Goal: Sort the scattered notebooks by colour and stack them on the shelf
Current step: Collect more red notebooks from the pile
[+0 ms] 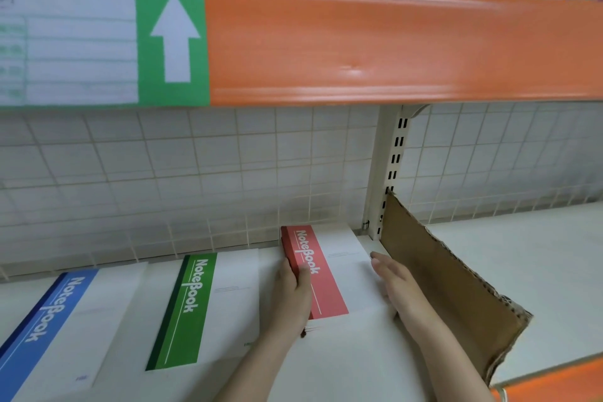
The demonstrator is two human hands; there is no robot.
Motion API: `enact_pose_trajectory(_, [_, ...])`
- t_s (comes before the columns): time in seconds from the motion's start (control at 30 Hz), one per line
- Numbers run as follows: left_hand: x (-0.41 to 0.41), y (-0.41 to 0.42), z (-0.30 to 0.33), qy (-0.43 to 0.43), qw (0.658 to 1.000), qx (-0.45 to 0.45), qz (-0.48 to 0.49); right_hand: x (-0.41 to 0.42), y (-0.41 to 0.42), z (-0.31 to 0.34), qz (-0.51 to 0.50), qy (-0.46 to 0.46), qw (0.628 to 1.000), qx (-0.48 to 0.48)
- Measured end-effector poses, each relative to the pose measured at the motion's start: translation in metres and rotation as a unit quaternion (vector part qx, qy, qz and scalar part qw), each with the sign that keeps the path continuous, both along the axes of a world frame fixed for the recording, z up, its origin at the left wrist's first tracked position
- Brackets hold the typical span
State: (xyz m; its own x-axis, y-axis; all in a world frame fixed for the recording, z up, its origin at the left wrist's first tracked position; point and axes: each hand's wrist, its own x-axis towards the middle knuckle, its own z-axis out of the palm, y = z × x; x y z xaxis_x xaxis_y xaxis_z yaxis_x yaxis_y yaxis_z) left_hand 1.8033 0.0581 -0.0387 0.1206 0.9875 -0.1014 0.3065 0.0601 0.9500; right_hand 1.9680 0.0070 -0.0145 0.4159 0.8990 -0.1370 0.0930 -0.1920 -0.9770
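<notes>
White shelf (538,271), tiled wall behind. Your left hand (290,297) grips the red notebook stack (321,274) at its spine, thumb on top; your right hand (399,287) presses its other side, fingers straight. Long axis runs toward the wall. Three piles: blue notebook (55,330), green notebook (195,310), red. Cardboard divider (450,287) at right.

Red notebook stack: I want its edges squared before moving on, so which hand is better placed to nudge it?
The right hand. Its straight fingers lie flat along the red notebook stack on the cardboard divider side, free to push. The left hand already grips the spine edge, likely bracing.
</notes>
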Motion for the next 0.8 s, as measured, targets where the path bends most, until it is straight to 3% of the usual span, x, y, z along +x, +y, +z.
enact_pose_trajectory(0.17, [-0.008,0.005,0.007,0.088,0.991,0.1,0.002,0.002,0.002,0.008,-0.015,-0.149,0.989,0.006])
enact_pose_trajectory(0.3, [-0.016,0.002,0.026,0.131,0.983,0.125,-0.04,-0.008,0.002,0.02,-0.001,-0.326,0.945,0.029])
enact_pose_trajectory(0.47, [-0.041,-0.005,0.036,0.188,0.968,0.157,-0.062,-0.039,0.003,0.027,0.02,-0.378,0.923,0.066])
enact_pose_trajectory(0.8, [-0.154,-0.009,0.048,0.252,0.944,0.212,0.024,-0.159,0.019,0.044,0.127,-0.391,0.896,0.169])
